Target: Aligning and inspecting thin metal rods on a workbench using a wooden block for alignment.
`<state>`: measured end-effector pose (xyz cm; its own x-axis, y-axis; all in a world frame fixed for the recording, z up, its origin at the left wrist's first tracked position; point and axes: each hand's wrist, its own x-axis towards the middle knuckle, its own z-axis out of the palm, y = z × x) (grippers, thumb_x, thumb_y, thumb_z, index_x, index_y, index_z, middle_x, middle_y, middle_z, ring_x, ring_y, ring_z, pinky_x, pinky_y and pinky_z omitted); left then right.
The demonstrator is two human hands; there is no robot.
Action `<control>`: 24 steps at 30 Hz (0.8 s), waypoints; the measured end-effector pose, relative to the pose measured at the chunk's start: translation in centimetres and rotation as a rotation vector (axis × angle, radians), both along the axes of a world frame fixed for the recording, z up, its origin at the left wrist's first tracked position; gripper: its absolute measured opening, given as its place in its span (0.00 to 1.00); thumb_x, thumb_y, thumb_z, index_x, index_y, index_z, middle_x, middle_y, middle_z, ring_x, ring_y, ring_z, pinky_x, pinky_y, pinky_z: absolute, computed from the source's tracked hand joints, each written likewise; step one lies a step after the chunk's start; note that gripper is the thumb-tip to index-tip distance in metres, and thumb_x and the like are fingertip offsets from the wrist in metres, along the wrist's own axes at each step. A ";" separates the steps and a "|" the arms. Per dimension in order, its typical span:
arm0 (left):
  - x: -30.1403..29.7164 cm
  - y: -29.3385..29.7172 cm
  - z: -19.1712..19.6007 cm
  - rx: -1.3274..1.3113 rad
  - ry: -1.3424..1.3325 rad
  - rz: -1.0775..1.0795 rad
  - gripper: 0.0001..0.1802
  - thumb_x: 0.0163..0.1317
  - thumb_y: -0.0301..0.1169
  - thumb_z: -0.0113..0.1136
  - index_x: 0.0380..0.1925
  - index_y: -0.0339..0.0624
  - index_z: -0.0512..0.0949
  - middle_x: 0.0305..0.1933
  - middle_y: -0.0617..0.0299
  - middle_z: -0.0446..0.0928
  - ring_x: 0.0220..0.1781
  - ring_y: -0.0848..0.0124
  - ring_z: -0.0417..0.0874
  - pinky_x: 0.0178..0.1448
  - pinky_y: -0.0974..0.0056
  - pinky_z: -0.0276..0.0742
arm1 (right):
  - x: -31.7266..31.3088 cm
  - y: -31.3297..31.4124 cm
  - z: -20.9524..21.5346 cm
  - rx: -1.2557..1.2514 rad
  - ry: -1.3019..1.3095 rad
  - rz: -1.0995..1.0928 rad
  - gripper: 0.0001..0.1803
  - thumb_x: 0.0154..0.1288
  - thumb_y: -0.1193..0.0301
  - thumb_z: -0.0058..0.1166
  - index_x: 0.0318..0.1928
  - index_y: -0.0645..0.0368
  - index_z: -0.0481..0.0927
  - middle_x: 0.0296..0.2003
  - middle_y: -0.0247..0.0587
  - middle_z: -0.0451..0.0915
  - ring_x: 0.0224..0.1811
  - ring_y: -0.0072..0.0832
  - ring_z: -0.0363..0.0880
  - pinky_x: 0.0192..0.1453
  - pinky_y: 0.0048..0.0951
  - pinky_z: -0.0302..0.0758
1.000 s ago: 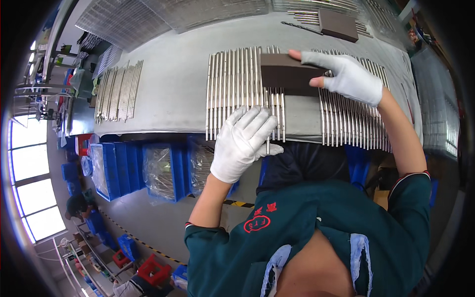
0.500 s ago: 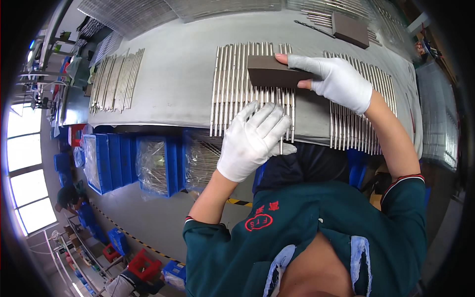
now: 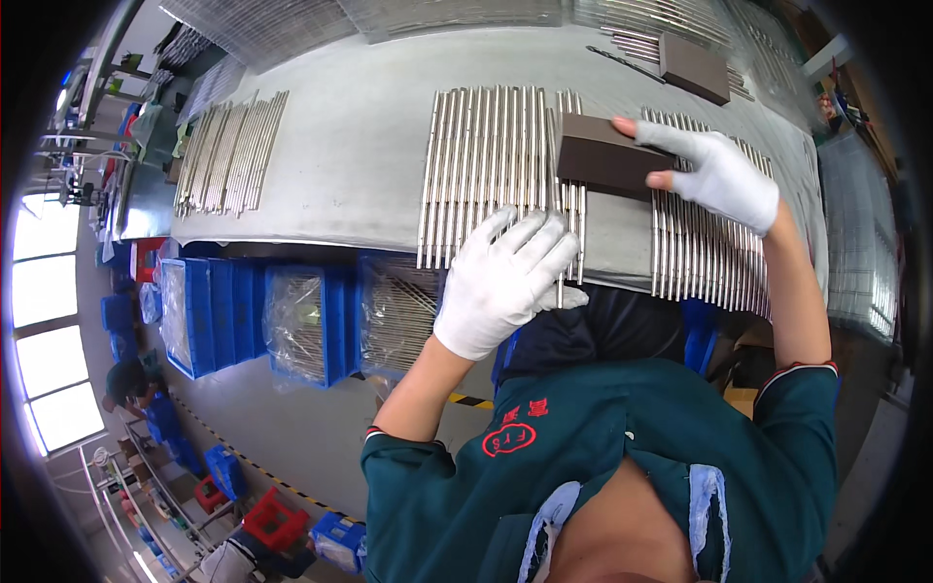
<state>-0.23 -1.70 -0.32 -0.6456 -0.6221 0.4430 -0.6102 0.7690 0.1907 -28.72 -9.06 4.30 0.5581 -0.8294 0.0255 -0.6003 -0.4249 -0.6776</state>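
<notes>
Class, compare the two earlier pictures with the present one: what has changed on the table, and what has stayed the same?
The right hand moved the brown block left across the middle group of metal rods, then back right, uncovering more of them. Nothing was visibly let go. The left hand stayed at the rods' near ends.

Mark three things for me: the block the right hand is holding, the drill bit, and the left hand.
Held block (image 3: 609, 165): head view, on its darker long face.
Drill bit (image 3: 626, 65): head view, midway along its length.
Left hand (image 3: 502, 289): head view, on its gloved back.
</notes>
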 end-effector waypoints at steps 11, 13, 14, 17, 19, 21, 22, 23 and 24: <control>-0.6 -0.1 -0.1 -0.017 0.008 -0.011 0.34 0.48 0.53 0.68 0.52 0.45 0.78 0.52 0.57 0.81 0.56 0.61 0.82 0.65 0.52 0.72 | 4.0 -1.1 -0.6 -0.084 -0.052 0.085 0.34 0.64 0.71 0.61 0.70 0.35 0.70 0.59 0.39 0.80 0.55 0.46 0.81 0.56 0.33 0.77; -0.2 0.0 -0.4 0.005 -0.020 -0.018 0.34 0.48 0.53 0.68 0.52 0.46 0.78 0.53 0.58 0.80 0.56 0.62 0.81 0.65 0.51 0.71 | 2.2 -1.7 -0.3 -0.041 -0.042 0.103 0.34 0.64 0.73 0.61 0.69 0.36 0.71 0.59 0.39 0.80 0.56 0.45 0.81 0.58 0.33 0.77; -0.2 0.0 -0.3 0.004 -0.019 -0.014 0.34 0.48 0.53 0.68 0.52 0.46 0.78 0.53 0.58 0.80 0.56 0.62 0.81 0.65 0.51 0.71 | 1.3 -1.7 -0.2 -0.037 -0.060 0.078 0.33 0.63 0.75 0.61 0.68 0.38 0.72 0.59 0.39 0.80 0.58 0.44 0.80 0.60 0.33 0.77; -0.3 0.0 -0.2 0.009 -0.002 -0.020 0.34 0.47 0.53 0.68 0.52 0.46 0.78 0.53 0.58 0.80 0.56 0.62 0.81 0.66 0.50 0.71 | 1.3 -1.6 -0.4 -0.032 -0.068 0.051 0.33 0.62 0.77 0.61 0.67 0.38 0.73 0.59 0.39 0.80 0.60 0.43 0.79 0.62 0.32 0.76; -0.6 0.0 -0.2 -0.012 0.015 -0.022 0.35 0.47 0.53 0.68 0.52 0.46 0.78 0.53 0.58 0.80 0.56 0.62 0.81 0.66 0.50 0.71 | 3.2 -1.2 -0.6 -0.074 -0.060 0.051 0.34 0.63 0.73 0.61 0.69 0.33 0.71 0.57 0.43 0.80 0.55 0.47 0.81 0.56 0.34 0.79; -0.5 -0.1 -0.3 -0.011 0.005 -0.020 0.35 0.47 0.53 0.69 0.53 0.46 0.78 0.53 0.58 0.80 0.56 0.62 0.81 0.66 0.50 0.71 | 3.9 -0.7 -0.8 -0.138 0.040 0.030 0.35 0.64 0.70 0.61 0.70 0.30 0.69 0.54 0.44 0.82 0.50 0.47 0.82 0.52 0.36 0.80; -0.4 -0.2 -0.3 -0.010 -0.005 -0.018 0.35 0.47 0.53 0.69 0.53 0.46 0.78 0.52 0.58 0.81 0.55 0.62 0.82 0.66 0.50 0.71 | 3.3 -0.5 -0.7 -0.138 0.041 0.028 0.35 0.64 0.70 0.61 0.70 0.30 0.69 0.54 0.44 0.82 0.50 0.47 0.82 0.52 0.36 0.80; -0.3 -0.2 -0.3 -0.011 -0.008 -0.013 0.35 0.47 0.53 0.69 0.53 0.46 0.78 0.52 0.58 0.81 0.55 0.62 0.82 0.66 0.50 0.71 | 2.2 -0.3 -0.7 -0.129 0.047 0.012 0.35 0.64 0.69 0.61 0.70 0.29 0.69 0.52 0.45 0.83 0.47 0.47 0.83 0.50 0.36 0.80; -0.3 -0.1 -0.2 -0.003 -0.003 -0.011 0.35 0.47 0.53 0.69 0.53 0.46 0.78 0.52 0.58 0.81 0.55 0.62 0.82 0.66 0.50 0.71 | 1.6 -0.2 -0.7 -0.120 0.052 -0.005 0.35 0.64 0.68 0.62 0.70 0.29 0.68 0.50 0.45 0.84 0.44 0.47 0.84 0.48 0.37 0.81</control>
